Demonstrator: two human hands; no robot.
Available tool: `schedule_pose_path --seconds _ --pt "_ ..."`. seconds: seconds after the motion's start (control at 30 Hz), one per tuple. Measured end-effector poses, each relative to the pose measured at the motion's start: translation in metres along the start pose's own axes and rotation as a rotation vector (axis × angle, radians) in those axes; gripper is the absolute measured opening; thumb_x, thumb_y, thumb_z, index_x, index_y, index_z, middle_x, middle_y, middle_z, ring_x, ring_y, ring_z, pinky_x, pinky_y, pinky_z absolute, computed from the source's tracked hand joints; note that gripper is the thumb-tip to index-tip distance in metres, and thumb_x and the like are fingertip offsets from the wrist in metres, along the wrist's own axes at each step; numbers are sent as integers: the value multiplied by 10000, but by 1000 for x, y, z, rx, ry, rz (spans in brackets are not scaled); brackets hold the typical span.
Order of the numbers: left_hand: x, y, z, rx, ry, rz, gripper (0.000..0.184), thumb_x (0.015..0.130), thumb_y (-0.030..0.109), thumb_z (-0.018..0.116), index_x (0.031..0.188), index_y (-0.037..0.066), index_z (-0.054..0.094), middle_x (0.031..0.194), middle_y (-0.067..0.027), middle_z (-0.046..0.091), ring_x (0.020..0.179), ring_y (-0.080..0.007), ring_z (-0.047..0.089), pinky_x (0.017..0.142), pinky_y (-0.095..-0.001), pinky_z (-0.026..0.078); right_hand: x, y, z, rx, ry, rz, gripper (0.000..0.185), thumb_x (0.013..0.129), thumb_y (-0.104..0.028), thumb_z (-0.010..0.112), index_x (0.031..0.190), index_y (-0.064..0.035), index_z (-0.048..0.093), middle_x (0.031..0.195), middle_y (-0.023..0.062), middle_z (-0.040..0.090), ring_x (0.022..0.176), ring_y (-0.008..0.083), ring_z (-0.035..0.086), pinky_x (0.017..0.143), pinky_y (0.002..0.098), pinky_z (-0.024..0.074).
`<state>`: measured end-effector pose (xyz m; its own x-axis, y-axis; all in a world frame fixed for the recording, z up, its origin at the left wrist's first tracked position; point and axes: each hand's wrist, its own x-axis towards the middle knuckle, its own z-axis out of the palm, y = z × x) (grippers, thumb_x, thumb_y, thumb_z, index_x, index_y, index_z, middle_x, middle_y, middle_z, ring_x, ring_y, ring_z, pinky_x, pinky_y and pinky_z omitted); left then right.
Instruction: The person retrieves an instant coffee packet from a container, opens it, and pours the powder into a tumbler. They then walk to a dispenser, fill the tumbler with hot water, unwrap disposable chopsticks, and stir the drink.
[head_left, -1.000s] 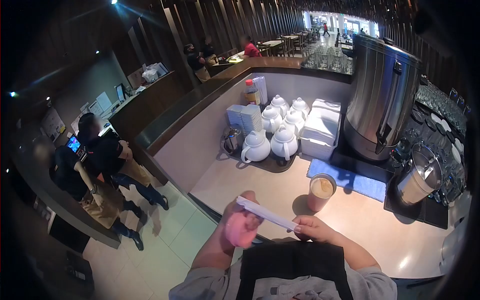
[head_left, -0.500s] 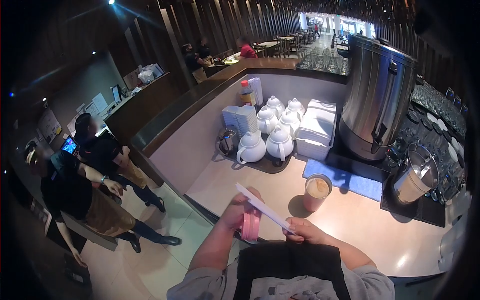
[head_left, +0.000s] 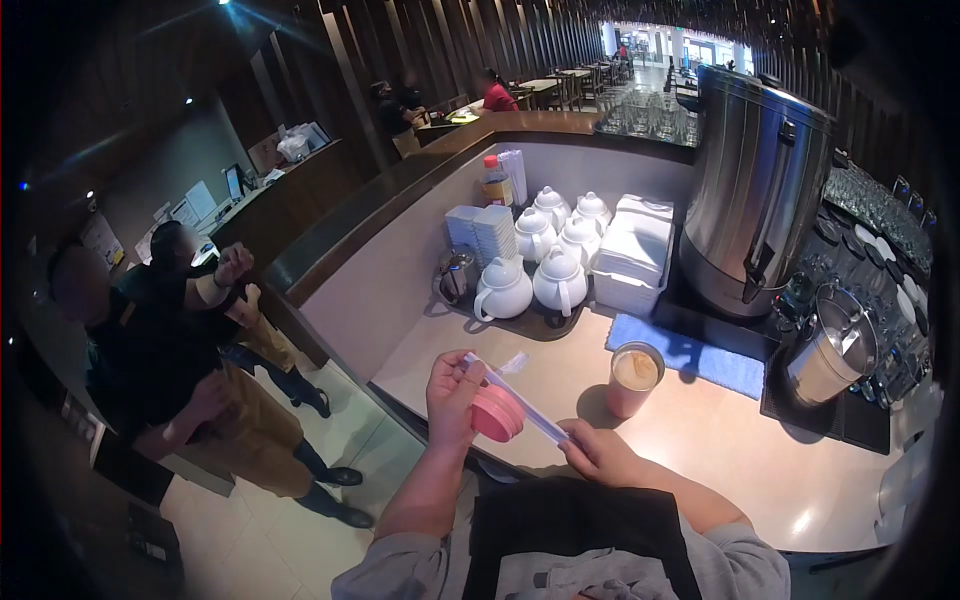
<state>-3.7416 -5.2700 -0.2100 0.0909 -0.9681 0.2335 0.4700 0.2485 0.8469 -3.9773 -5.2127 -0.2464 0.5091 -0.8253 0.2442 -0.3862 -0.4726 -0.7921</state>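
Note:
My left hand is closed on a pink round lid and pinches the upper end of a long pale straw, which looks to be in a paper wrapper. The straw's lower end is gripped between the fingers of my right hand. It slants across in front of me, above the counter's front edge. A tall cup with a foamy light-brown drink stands upright and uncovered on the counter, beyond my right hand. A small whitish scrap lies on the counter just past my left hand.
White teapots and stacked small dishes crowd a dark tray. Behind the cup lie a blue cloth and a large steel urn; a metal bucket stands right. Two people stand at the left beyond the counter.
Both hands have risen slightly and the pink lid has turned its flat face more toward me. The whitish scrap now shows on the counter. The nearer person at left has raised a hand.

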Motion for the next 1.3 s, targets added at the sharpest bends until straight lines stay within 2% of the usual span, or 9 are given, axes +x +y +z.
schedule_pose_path --seconds 0.13,0.23,0.33,0.4,0.53,0.67,0.8,1.13,1.3 --pt "6 -15 4 -12 156 41 142 940 87 601 1058 45 534 882 -95 638 736 -147 616 699 -277 529 -1 1 3 -122 100 -96 292 961 -195 534 1219 -60 502 782 177 643 685 362 645 641 418 510" --pt "3 -3 7 -82 -15 -147 108 957 129 594 1022 56 548 908 -78 642 799 -124 611 717 -247 510 -2 1 3 -265 124 -136 301 967 -215 537 1223 -61 501 782 172 635 690 322 652 633 402 502" --pt "0 -2 -5 -136 -170 -175 157 960 180 582 1048 53 556 915 -94 653 818 -146 629 728 -276 532 -5 8 18 180 74 -17 294 979 -203 530 1226 -49 499 731 122 596 639 224 615 605 326 473" --pt "-5 -2 -4 -78 -195 -159 301 949 196 599 1185 19 540 983 -113 661 855 -159 640 739 -293 542 -5 11 27 841 -65 101 243 993 -193 501 1174 -31 507 691 51 521 579 125 498 569 247 397" --pt "-14 3 1 176 -316 -39 465 962 178 601 1355 -14 444 1055 -111 644 852 -130 619 778 -266 513 -2 3 22 1064 -138 183 199 1006 -203 452 1082 -28 508 681 12 479 540 87 396 537 213 329" --pt "-14 0 -9 353 -351 28 394 969 133 584 1314 -21 474 997 -84 639 866 -120 612 764 -254 498 -3 12 23 1206 -264 174 215 1013 -241 408 988 -47 498 646 13 457 513 76 364 499 214 305" --pt "-8 11 -18 656 -432 238 131 945 60 592 1056 -10 587 886 -95 642 792 -151 641 713 -277 496 -4 21 18 1487 -452 250 224 1015 -246 402 963 -50 499 584 -7 410 476 63 336 474 211 293" --pt "-18 -2 2 955 -281 479 88 917 58 597 851 3 578 725 -145 580 605 -301 591 562 -374 461 -1 11 25 984 -54 182 209 1031 -243 450 1027 -49 526 604 -29 421 493 77 365 508 217 319" --pt "-27 -5 0 1037 -346 446 80 922 62 596 880 -6 602 738 -135 584 643 -272 599 590 -354 467 -1 14 24 199 164 66 207 992 -212 526 1080 -24 532 702 99 593 606 229 601 593 346 479"
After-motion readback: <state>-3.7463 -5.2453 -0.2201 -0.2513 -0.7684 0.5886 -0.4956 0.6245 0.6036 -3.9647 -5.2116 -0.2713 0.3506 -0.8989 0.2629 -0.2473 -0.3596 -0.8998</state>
